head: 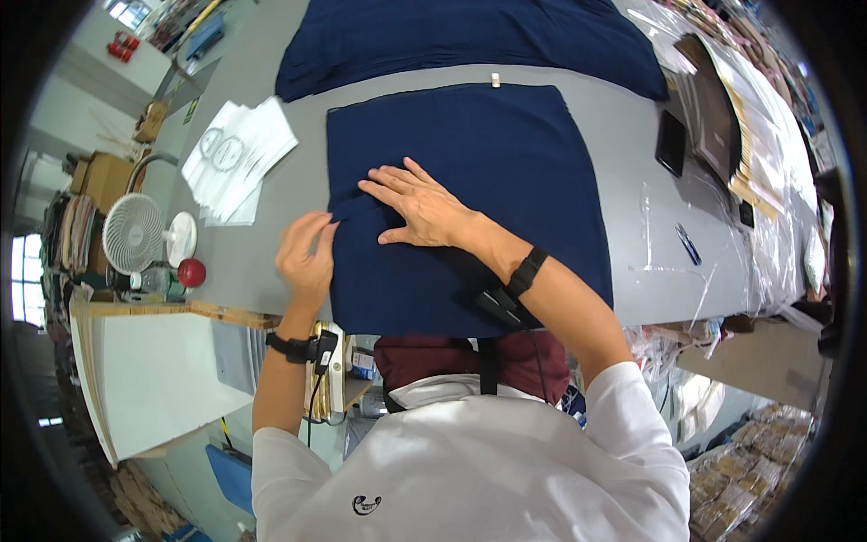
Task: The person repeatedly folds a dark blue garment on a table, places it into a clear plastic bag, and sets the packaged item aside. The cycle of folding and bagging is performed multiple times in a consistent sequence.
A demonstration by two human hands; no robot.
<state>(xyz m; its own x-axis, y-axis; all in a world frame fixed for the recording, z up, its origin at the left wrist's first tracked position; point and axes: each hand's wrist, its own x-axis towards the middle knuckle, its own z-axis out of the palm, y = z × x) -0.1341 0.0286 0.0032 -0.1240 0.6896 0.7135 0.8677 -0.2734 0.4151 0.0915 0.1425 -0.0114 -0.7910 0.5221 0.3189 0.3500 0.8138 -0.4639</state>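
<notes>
A navy blue fabric panel (474,156) lies spread on the grey table (650,291), its near edge reaching the table's front edge. My left hand (307,254) pinches the panel's left edge between thumb and fingers. My right hand (423,206) rests flat on the cloth with its fingers spread, just right of the left hand. A small whitish object (495,80) sits at the panel's far edge. Beyond it lies a larger heap of the same navy fabric (467,34).
White printed sheets (240,152) lie at the left, above a white fan (133,232), a plastic bottle (154,281) and a red ball-like object (192,273). On the right are a black phone (670,143), a pen (688,244) and plastic-wrapped goods (779,156).
</notes>
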